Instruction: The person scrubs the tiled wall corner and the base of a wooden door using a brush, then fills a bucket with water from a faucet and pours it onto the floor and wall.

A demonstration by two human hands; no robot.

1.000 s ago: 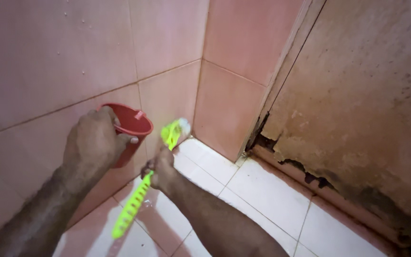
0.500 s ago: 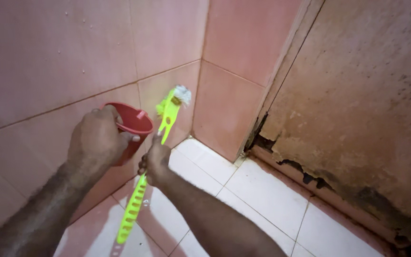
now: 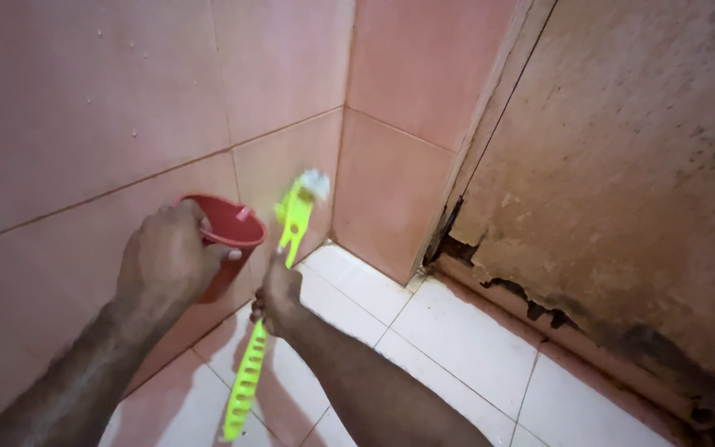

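Pink wall tiles (image 3: 84, 108) meet a white tiled floor (image 3: 457, 348) beside a crumbling, mould-stained door (image 3: 639, 207). The left hand (image 3: 167, 257) wraps curled fingers around a red cup (image 3: 227, 236) by the wall. The right hand (image 3: 277, 291) clenches a neon-green scrub brush (image 3: 279, 273), bristles up near the corner.

The left hand (image 3: 167, 257) covers the near wall of the red cup (image 3: 229, 228), so its lower body and what lies inside cannot be told. The right hand (image 3: 279, 294) wraps the middle of the green brush (image 3: 287, 228), hiding that stretch of handle; its fingers are turned away. The white bristle head (image 3: 316, 184) is blurred. Both forearms run off the bottom edge. The damaged door (image 3: 622, 207) is cut off at the right and top.
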